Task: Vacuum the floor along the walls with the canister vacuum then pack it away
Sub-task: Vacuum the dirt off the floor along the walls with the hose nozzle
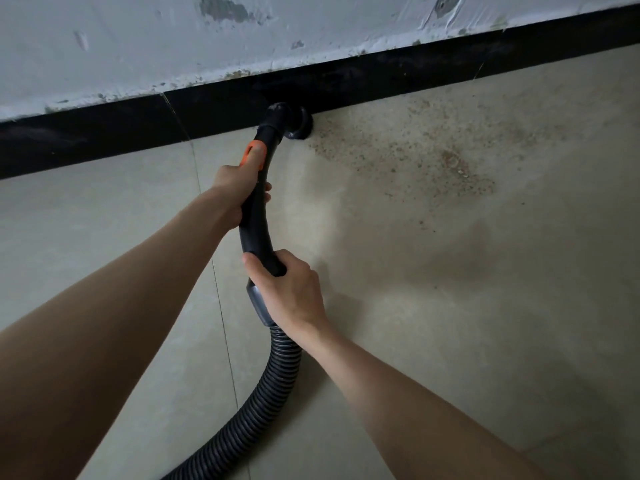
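Left hand (235,194), centre of frame: gripping the black curved wand handle (258,216) just below its orange slider (252,152), fingers wrapping round, fingertips showing on the right side of the tube.

Right hand (291,289), just below centre: gripping the lower end of the same handle where it is meeting the grey collar (258,303), thumb lying across the tube, fingers curling round it.

Ribbed black hose (277,372): running from the collar down and curving toward the bottom edge, left of centre, leaving the frame there. Canister body not showing.

Round black nozzle (298,124), upper centre: sitting at the far end of the handle, touching the floor right against the black skirting (104,133).

Tan grit patch (415,150), upper right of centre: lying on the pale tiled floor (450,306), spreading rightward from just beside the nozzle.

Grey-white wall (173,39), top of frame: showing chipped, patchy paint above the skirting.

Writing, brands, labels: none legible on handle, collar or hose.

Both bare forearms entering from the bottom corners, converging on the handle.
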Motion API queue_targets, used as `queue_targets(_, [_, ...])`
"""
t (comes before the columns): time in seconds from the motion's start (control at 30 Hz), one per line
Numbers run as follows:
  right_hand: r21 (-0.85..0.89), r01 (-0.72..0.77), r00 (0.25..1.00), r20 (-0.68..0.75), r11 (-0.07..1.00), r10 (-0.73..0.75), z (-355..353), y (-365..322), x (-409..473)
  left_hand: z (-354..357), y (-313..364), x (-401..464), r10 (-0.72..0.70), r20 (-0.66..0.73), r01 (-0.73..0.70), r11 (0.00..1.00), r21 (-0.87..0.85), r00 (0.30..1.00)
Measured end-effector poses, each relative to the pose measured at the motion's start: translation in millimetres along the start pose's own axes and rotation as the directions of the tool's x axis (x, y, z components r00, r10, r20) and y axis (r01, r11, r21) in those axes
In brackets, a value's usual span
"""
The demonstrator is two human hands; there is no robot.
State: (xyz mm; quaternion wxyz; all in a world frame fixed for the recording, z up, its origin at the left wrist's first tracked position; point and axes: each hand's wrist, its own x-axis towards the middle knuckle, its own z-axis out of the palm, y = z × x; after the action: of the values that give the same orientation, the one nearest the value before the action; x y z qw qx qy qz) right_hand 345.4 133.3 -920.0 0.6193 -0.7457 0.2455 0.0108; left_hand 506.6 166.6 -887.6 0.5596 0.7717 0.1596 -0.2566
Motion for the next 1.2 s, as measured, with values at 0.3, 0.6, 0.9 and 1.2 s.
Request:
queue_targets(0.3, [0.062,-0.041,0.992,-0.112,0.997,0.048,-41,0,23,51,14,-18,0.076,0.101,-0.084,0.994,0.075,0.992])
queue_targets(0.6, [0.185,-0.062,0.996,-0.050,0.981,0.073,-37,0,20,47,10,-24,0.110,0.019,-0.111,0.990,0.086,0.994])
queue_targets(0.9, [0.192,-0.034,0.993,0.115,0.981,0.012,8,2,-7,-11,-22,-39,0.148,-0.177,-0.128,0.985,0.115,0.973])
queue_targets(1.2, [0.123,-0.056,0.966,0.259,0.991,0.022,23,-3,-14,-46,-39,-43,0.053,-0.298,-0.027,0.996,0.088,0.953])
